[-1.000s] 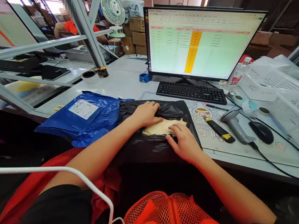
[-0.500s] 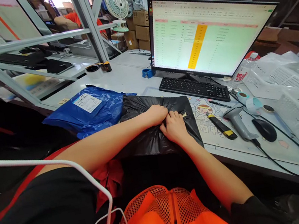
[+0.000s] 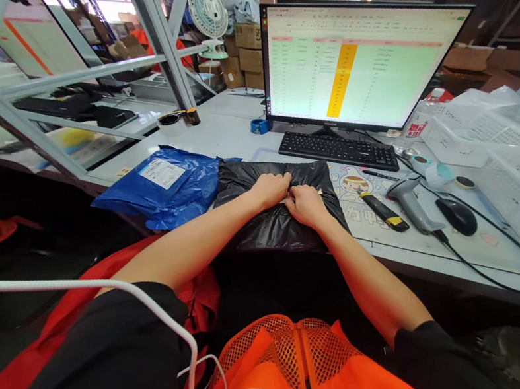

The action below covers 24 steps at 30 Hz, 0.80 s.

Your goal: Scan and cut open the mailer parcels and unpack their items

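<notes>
Black poly mailer bag (image 3: 275,225) lies at the near edge of the white desk (image 3: 224,135), partly hanging over it toward the person. Left hand (image 3: 273,189) and right hand (image 3: 309,204) both sit on top of the bag, knuckles almost touching, fingers curled and pinching the crumpled black plastic at its middle. A sliver of pale content shows between the two hands; what it is cannot be told. Orange mesh vest (image 3: 292,376) and a white cable (image 3: 107,295) fill the near foreground. Just left of the black bag, touching it, a blue poly mailer (image 3: 163,188) with a white shipping label (image 3: 162,172) facing up. Right of the bag, on a printed desk mat (image 3: 356,201): a black-and-yellow box cutter (image 3: 384,211), a grey barcode scanner (image 3: 410,203), then a black mouse (image 3: 458,216). White plastic baskets (image 3: 510,157) at far right. Beyond the hands, a black keyboard (image 3: 337,150), and behind it a monitor (image 3: 362,62) showing a green spreadsheet with an orange column. Blue tape roll (image 3: 259,127) left of the monitor stand. White desk fan (image 3: 209,19) and cardboard boxes (image 3: 247,49) farthest back.
</notes>
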Tool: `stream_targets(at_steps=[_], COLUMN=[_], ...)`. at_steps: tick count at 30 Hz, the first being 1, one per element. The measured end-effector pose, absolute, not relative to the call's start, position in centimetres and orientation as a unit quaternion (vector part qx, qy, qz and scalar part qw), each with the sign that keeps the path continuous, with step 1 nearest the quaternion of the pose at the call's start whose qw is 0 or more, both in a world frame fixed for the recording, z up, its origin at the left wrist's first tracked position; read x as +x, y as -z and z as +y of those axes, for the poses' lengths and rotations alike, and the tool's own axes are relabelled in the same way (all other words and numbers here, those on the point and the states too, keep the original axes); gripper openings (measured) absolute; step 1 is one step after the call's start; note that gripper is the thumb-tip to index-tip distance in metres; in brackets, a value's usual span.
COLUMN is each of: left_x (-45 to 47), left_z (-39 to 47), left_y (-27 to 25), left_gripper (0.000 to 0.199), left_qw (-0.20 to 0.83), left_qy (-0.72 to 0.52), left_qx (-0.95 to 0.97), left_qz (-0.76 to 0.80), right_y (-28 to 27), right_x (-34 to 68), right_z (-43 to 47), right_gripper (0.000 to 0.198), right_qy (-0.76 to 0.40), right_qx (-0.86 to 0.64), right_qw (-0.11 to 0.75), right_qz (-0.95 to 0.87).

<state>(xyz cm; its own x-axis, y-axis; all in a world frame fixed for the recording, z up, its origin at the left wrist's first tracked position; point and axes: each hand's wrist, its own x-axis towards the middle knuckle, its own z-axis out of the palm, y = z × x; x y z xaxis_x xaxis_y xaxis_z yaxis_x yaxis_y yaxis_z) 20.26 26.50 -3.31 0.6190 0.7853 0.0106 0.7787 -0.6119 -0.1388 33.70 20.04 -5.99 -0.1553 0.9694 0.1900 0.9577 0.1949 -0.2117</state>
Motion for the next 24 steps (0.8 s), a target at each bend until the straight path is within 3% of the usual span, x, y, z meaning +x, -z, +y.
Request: stream_targets(at_steps=[9,12,15,17,21,24], left_x=[19.9,19.1,17.3,15.6,12.1,11.0], left_z=[27.9,27.6,26.4,25.4,24.8,25.4], left_y=[3.0,2.3,1.8,2.0,3.5,4.9], left_gripper=[0.035,0.026,0.023,0.026,0.037,0.031], left_qw=[0.030,0.010,-0.003,0.000,-0.004,-0.032], left_qy=[-0.004,0.006,0.034,0.073,0.150,0.176], left_qx=[-0.887,-0.896,-0.908,-0.913,-0.895,-0.886], left_qz=[-0.460,-0.445,-0.417,-0.401,-0.420,-0.428], right_y=[7.0,7.0,7.6,8.6,10.5,9.4], right_x=[33.9,35.9,41.4,46.1,52.6,53.4], right_z=[19.5,18.0,15.8,14.4,12.7,12.4], right_gripper=[0.023,0.020,0.040,0.047,0.053,0.051], right_qy=[-0.053,-0.051,-0.013,0.043,0.060,0.058], right_qx=[-0.618,-0.582,-0.615,-0.720,-0.813,-0.805], right_qw=[0.191,0.261,0.355,0.316,0.103,0.119], right_qz=[-0.761,-0.769,-0.704,-0.616,-0.569,-0.579])
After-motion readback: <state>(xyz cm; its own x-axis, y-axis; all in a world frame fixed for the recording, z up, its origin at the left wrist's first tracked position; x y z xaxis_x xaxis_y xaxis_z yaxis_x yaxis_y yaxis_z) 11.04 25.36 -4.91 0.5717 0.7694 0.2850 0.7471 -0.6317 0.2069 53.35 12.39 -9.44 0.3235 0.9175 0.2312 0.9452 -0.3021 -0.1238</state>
